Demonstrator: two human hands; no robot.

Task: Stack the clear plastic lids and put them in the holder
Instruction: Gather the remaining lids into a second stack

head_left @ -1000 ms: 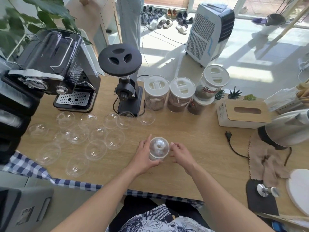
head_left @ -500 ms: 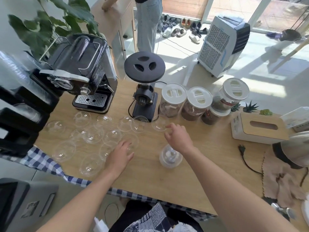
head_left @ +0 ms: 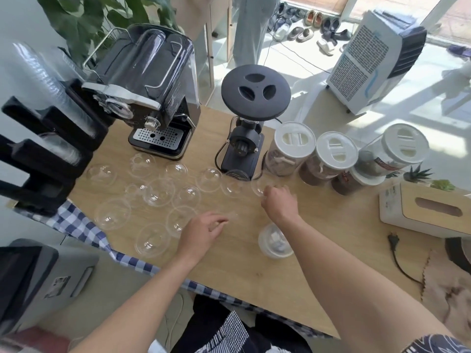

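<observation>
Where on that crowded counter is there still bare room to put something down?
Bare wood lies between the stack of lids and the tissue box, and along the near edge under the forearms. It is crowded to the left, where loose dome lids cover the wood in front of the coffee machine and grinder.

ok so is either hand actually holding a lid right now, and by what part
The right hand is pinching the near rim of a clear dome lid by the grinder. The left hand has fingers on a lid's rim; whether it grips is unclear.
</observation>
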